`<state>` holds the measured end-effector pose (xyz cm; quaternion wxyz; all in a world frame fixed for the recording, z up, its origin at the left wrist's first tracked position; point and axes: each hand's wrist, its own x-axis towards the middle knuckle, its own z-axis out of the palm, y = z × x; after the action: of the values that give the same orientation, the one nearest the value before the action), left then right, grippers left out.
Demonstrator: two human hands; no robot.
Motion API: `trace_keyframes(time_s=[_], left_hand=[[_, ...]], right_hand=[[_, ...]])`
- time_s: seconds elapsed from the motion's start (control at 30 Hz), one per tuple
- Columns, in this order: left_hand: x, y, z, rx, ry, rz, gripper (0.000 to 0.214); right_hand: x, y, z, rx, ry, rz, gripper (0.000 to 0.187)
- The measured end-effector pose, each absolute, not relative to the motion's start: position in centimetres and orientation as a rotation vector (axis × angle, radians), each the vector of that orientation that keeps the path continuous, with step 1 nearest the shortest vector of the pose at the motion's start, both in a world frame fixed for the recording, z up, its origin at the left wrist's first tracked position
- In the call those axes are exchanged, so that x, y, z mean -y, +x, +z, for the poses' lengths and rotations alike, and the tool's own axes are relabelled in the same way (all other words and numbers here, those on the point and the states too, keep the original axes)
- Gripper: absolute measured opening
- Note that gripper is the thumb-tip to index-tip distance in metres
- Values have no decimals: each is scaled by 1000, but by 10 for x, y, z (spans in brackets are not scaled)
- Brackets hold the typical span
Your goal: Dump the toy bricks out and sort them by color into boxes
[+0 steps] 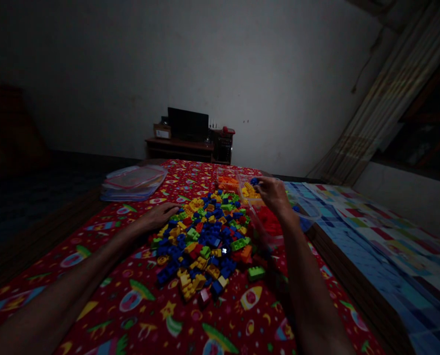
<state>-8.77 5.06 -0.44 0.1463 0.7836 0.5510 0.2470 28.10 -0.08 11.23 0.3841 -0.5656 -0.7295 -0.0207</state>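
A heap of toy building bricks (208, 234) in blue, yellow, green, red and orange lies on a red patterned cloth (131, 266). At its left edge rests my left hand (163, 215), fingers stretched out and their tips by a blue brick. My right hand (275, 193) is raised over the containers on the right, its fingers closed on a blue brick (255, 181). Beneath and beside it stand clear boxes of sorted bricks: orange bricks (228, 184), yellow bricks (248, 191) and red bricks (269, 222). My right hand and forearm hide part of these boxes.
Stacked clear lids (134, 182) lie at the back left of the cloth. Farther right, another clear box (311, 209) holds some blue bricks. One green brick (256, 273) sits apart in front. A monitor (188, 124) stands on a desk by the wall.
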Motion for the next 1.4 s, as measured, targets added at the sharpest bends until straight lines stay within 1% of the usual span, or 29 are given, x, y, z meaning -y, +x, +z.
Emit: trace_keyframes(time_s=[0.13, 0.27, 0.37, 0.47, 0.53, 0.63, 0.67, 0.73, 0.8, 0.87, 1.0, 1.17, 1.4], left_hand=[[-48, -86, -4, -1583, 2249, 718, 76], [-44, -87, -1, -1596, 2231, 687, 74], [-43, -82, 11, -1648, 2238, 753, 72], [-30, -56, 33, -1568, 2418, 972, 69], [-6, -25, 49, -1352, 2637, 1000, 61], [56, 29, 62, -804, 2957, 755, 44], [79, 45, 62, -582, 3033, 632, 41], [119, 70, 54, -279, 3089, 388, 41], [142, 84, 41, -145, 3116, 348, 35], [147, 89, 27, -147, 3149, 386, 34], [126, 89, 15, -317, 3259, 441, 30], [93, 82, 21, -496, 3394, 403, 22], [48, 68, 40, -585, 3400, 408, 23]], right_hand=[[2, 337, 115, 1593, -1787, -293, 29], [3, 369, 102, 1435, -2033, -329, 34], [1, 370, 97, 1451, -2035, -316, 37], [0, 353, 105, 1496, -1862, -312, 35], [1, 337, 114, 1539, -1747, -293, 33], [5, 314, 124, 1615, -1646, -274, 31], [7, 308, 125, 1641, -1629, -272, 30], [12, 299, 127, 1683, -1621, -268, 29], [15, 293, 128, 1713, -1626, -258, 28], [17, 288, 128, 1738, -1626, -247, 27], [16, 282, 127, 1772, -1638, -262, 28], [13, 278, 124, 1838, -1649, -265, 29], [11, 274, 120, 1894, -1662, -284, 28]])
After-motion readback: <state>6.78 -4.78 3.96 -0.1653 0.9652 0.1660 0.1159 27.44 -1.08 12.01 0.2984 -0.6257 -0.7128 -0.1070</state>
